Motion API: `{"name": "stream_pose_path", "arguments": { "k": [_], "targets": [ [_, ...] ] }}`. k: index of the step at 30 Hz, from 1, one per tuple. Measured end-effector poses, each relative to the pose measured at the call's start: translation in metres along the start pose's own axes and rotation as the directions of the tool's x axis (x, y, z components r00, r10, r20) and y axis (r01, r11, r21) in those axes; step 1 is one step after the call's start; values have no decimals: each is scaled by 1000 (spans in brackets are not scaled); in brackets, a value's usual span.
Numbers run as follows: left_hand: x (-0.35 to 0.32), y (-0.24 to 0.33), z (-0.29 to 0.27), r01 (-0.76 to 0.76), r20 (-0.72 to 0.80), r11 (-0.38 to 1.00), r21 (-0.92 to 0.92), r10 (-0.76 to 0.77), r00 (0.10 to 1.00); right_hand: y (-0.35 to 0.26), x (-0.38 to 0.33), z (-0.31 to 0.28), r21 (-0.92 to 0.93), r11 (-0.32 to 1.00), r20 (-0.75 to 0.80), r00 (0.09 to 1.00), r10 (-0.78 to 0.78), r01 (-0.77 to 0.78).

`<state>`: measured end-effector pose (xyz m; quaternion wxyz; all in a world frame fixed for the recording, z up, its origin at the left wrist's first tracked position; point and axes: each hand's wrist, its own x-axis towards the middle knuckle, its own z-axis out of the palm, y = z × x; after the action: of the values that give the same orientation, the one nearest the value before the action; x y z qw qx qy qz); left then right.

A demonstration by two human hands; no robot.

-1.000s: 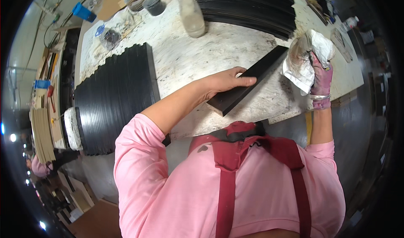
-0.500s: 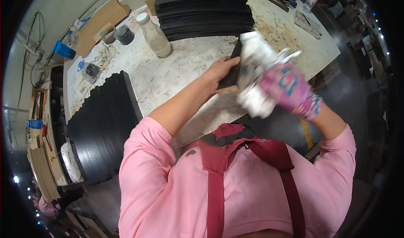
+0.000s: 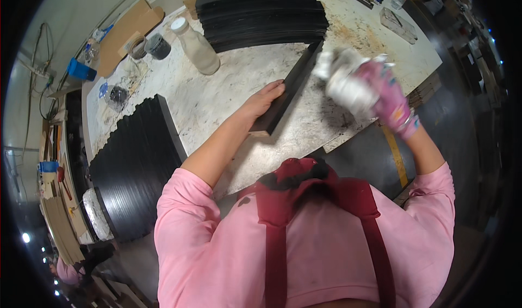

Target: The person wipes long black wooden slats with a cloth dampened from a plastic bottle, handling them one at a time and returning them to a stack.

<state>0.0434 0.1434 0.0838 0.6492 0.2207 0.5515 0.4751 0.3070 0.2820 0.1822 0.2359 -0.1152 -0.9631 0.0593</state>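
So the left hand (image 3: 265,98) is grasping a black bar (image 3: 289,90) along its left side, fingers curled over the edge. The bar sits at a slant over the pale, stained table (image 3: 190,101), near end by the table's front edge, far end up by a stack of black strips (image 3: 261,18) — can't tell if those two actually touch. Its near end face shows bare, light-coloured wood.

Right hand's in a pink-purple glove (image 3: 387,96), clutching a bunched white cloth (image 3: 350,87). Both are pretty blurry, so I can't make out each finger. The cloth is just right of the bar's far half, looks apart from it.

Around that: a second, bigger pile of black strips (image 3: 136,161) on the left, a cloudy bottle with a white cap (image 3: 198,51) between the two piles, toward the back, and a dark tub (image 3: 158,47) just left of it. There's also a greyish block (image 3: 398,26) over on the right — near the table's edge.
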Motion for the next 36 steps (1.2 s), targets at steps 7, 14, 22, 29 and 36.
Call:
{"name": "stream_pose_path", "arguments": {
  "k": [7, 14, 22, 29, 36],
  "targets": [
    [-34, -38, -42, 181, 48, 914, -363, -175, 983, 50, -18, 75, 834, 188, 182, 581, 793, -518],
    [-54, -75, -22, 166, 214, 910, -379, -88, 973, 29, -26, 172, 787, 31, 383, 528, 758, -616],
    [-79, -94, -28, 251, 262, 574, -780, -66, 963, 53, -21, 166, 847, -198, 480, 550, 683, -493],
    [-78, -59, -33, -99, -153, 604, 791, 351, 924, 92, -3, 111, 945, -219, 311, 455, 835, -244],
    [-75, -98, -38, -63, -167, 284, 957, 714, 680, 78, 10, 106, 881, 134, 161, 554, 817, -453]
  ]
}}
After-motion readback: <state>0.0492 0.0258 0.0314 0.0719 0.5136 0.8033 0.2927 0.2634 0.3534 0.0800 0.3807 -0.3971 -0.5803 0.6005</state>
